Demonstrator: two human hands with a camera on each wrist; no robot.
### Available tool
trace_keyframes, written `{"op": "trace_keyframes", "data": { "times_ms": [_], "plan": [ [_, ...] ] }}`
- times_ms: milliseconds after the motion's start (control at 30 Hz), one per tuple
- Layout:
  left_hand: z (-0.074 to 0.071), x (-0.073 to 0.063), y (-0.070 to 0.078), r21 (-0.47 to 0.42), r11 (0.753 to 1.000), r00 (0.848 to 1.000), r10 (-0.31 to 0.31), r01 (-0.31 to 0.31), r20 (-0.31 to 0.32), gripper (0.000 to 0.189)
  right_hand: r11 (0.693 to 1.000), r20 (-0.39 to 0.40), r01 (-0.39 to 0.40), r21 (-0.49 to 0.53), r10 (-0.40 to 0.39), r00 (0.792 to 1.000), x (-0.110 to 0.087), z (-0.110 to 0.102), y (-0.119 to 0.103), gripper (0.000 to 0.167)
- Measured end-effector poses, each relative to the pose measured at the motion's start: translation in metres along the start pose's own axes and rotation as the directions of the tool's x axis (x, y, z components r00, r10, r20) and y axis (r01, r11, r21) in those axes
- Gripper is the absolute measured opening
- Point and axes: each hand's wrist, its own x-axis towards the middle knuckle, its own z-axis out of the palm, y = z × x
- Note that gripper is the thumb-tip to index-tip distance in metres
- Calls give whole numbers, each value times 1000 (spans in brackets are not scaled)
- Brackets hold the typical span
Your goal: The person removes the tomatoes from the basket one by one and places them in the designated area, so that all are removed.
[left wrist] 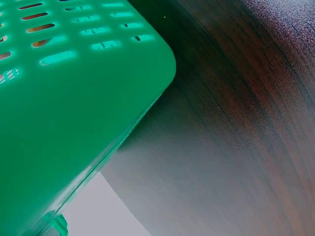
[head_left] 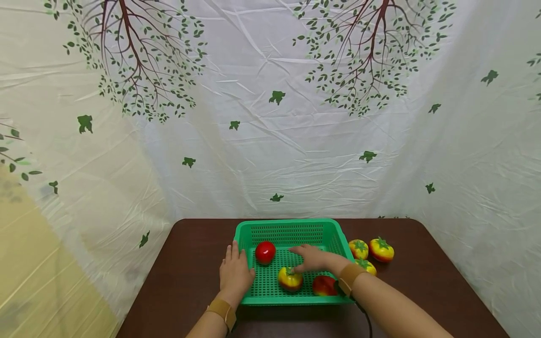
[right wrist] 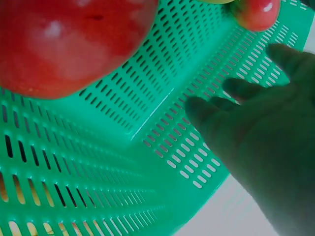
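A green perforated plastic basket (head_left: 291, 302) stands on the table. My left hand (head_left: 236, 274) rests along the basket's left rim, fingers straight. Inside the basket, my right hand (head_left: 313, 259) hovers with its fingers loosely extended and nothing gripped. Close to its thumb lies a yellow-and-red fruit (head_left: 290, 280) with a green leafy top; whether they touch I cannot tell. A shiny red round fruit (head_left: 265, 252) sits at the basket's left. Below my right wrist is a red fruit with a yellowish tinge (head_left: 324, 285), and a large red fruit (right wrist: 64, 44) fills the right wrist view's upper left.
Right of the basket, on the dark brown table (head_left: 405, 291), are three yellow-and-red fruits with green tops, including one farther right (head_left: 382, 249) and one near the rim (head_left: 358, 249). A white leaf-printed cloth (head_left: 270, 141) hangs behind the table.
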Motion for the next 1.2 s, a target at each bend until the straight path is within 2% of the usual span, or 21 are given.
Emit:
{"op": "trace_keyframes", "data": {
  "times_ms": [333,567,767,1033,1200],
  "plan": [
    [-1,-2,0,2,1000,1000,2,-2,0,60,998,155,-57,0,56,986,-5,4,-3,63],
    [-1,-2,-2,11,1000,1000,14,-14,-10,60,992,190,-93,-86,108,976,-7,6,-1,55],
    [-1,-2,-3,5,1000,1000,5,-5,-3,61,999,215,-19,-48,29,976,-5,6,-3,61],
    [-2,-5,-3,4,1000,1000,13,-13,-10,60,997,159,38,-64,-28,987,-2,12,-10,48],
    [-2,-5,-3,-7,1000,1000,15,-15,-2,60,997,199,61,-47,-51,979,1,15,-11,58]
  ]
}}
